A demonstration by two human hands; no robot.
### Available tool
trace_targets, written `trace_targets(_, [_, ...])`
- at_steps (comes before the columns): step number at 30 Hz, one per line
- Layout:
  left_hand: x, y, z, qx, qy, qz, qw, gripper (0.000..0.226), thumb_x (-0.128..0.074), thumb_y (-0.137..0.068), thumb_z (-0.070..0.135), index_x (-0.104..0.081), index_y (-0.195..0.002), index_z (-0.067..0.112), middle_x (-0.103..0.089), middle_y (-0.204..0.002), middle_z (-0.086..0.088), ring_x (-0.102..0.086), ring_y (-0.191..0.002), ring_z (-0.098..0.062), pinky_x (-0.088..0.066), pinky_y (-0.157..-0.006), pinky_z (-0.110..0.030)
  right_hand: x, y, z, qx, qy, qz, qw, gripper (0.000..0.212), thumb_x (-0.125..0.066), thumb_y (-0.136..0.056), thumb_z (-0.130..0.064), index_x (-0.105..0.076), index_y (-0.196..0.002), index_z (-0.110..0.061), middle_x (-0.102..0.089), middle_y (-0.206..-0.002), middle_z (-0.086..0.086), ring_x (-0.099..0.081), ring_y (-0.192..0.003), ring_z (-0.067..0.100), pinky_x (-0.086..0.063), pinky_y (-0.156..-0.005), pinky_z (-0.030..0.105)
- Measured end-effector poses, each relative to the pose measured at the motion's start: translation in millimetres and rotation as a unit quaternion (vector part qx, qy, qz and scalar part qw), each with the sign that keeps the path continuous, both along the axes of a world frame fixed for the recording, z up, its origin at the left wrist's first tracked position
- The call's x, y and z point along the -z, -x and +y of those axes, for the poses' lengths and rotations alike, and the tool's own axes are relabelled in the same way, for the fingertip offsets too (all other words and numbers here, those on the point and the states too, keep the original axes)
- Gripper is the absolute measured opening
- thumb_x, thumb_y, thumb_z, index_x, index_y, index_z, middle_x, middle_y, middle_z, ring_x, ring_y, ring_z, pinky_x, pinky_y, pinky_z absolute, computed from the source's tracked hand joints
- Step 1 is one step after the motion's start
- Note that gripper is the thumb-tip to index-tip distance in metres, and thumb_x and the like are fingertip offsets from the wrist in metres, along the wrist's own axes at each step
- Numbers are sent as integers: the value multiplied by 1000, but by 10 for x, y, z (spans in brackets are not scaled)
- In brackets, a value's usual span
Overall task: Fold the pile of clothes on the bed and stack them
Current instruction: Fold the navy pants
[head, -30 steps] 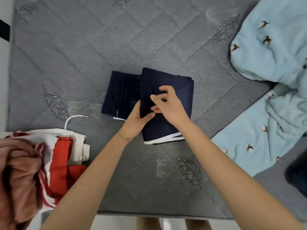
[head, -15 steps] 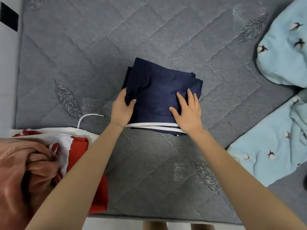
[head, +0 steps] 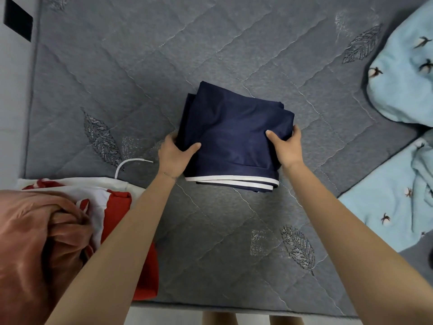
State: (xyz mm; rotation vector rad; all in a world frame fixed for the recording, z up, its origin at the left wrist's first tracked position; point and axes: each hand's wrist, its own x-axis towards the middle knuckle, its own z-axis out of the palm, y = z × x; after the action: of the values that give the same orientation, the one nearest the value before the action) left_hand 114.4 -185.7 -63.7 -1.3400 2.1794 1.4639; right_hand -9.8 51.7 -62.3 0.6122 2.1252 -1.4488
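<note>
the bed (head: 234, 55) has a grey quilted cover stitched with leaves. near its middle is a folded navy garment (head: 234, 137) with white trim. a heap of clothes (head: 46, 231), red, white and rust-pink, lies at the near left beside a white cord (head: 126, 163). a pale blue blanket (head: 403, 90) lies along the right.

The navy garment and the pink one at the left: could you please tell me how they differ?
The navy garment is folded into a flat rectangle; the pink garment is a crumpled heap. The left hand and right hand grip the navy garment's sides; no hand holds the pink garment. The navy garment has a white hem band; the pink garment looks plain. Both sit on the grey bed.
</note>
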Motion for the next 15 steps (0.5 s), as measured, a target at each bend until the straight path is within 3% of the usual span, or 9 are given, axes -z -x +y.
trace_targets(4, [-41,55,-26,13,-82,14,996,40,-74,-86,19,-61,-121,3,-66,-118,-8,-62,-99,-15,-50,-80,-20,-79,8,11,45,19,-58,997,49,-74,-85,-18,-54,-129,-6,-64,-120,5,-64,-103,18,-53,-79,26])
trace_targets(6, [-90,103,-47,40,-75,36,996,38,-71,-88,14,-61,-122,3,-65,-120,-10,-62,-105,-19,-50,-86,-23,-184,-75,79,60,50,-62,995,39,-73,-85,-11,-59,-121,-4,-68,-109,5,-66,-91,14,-54,-68,20])
trace_targets(8, [-117,180,-67,111,19,38,993,36,-71,-88,18,-62,-120,5,-63,-121,-13,-56,-114,-27,-44,-96,-32,-272,-240,184,79,85,-87,989,34,-73,-82,-7,-63,-115,-4,-71,-105,6,-69,-90,17,-57,-71,24])
trace_targets(10, [-162,267,-41,182,145,19,972,37,-69,-89,25,-60,-121,9,-58,-121,-15,-46,-118,-33,-37,-96,-35,-278,-481,305,83,116,-165,976,39,-75,-81,-7,-63,-118,-5,-73,-106,7,-71,-96,21,-58,-80,31])
trace_targets(13, [-367,338,121,260,246,41,933,35,-64,-92,24,-57,-124,13,-50,-125,-12,-38,-121,-33,-29,-105,-43,-340,-867,399,62,157,-303,938,41,-73,-84,-9,-61,-123,-12,-73,-112,3,-71,-93,14,-59,-69,27])
trace_targets(15, [-413,266,221,287,298,59,908,35,-64,-92,25,-58,-125,16,-48,-129,-12,-38,-124,-34,-19,-114,-50,-390,-1031,428,58,157,-317,934,54,-77,-81,-11,-56,-130,-14,-69,-122,3,-71,-95,13,-58,-67,26])
